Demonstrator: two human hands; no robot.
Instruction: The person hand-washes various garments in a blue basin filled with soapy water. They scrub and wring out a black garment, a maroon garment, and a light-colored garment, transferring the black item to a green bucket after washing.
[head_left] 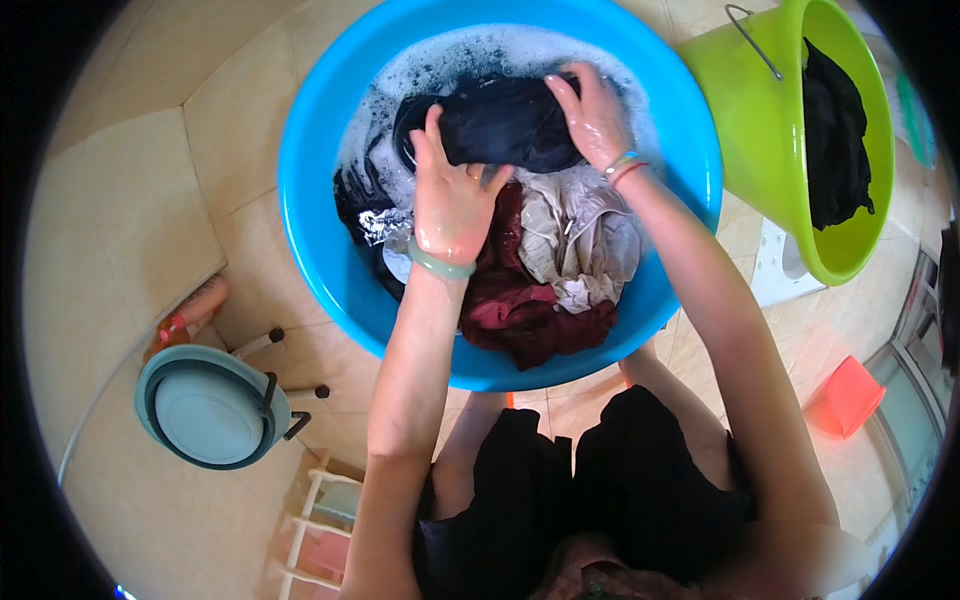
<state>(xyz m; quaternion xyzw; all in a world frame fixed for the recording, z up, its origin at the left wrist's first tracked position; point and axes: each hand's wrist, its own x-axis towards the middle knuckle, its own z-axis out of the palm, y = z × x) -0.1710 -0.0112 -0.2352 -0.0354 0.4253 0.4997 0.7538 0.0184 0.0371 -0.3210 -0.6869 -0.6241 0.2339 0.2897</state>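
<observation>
Both bare hands press on a wet dark navy garment [500, 122] bunched at the far side of a round bright blue plastic basin [320, 250] that stands on the beige tiled floor [200, 130]. The left hand [452, 200], with a pale green bangle at the wrist, lies palm down on the near edge of the bundle, its grip closed on a fold of the cloth with the thumb raised. The right hand [595, 115], with thin coloured bands at the wrist, rests on the far right of the same bundle, fingers curled over the fabric and pinching it. White soap suds [470, 50] ring the garment against the far wall of the basin. Nearer the person, a crumpled beige cloth [585, 245] and a dark red cloth [520, 310] lie heaped in the basin, touching each other. Just beside the basin on the right, a lime green plastic bucket [760, 120] tilts, holding a black cloth [835, 140]. A teal folded stool [210, 405] stands well apart on the left.
</observation>
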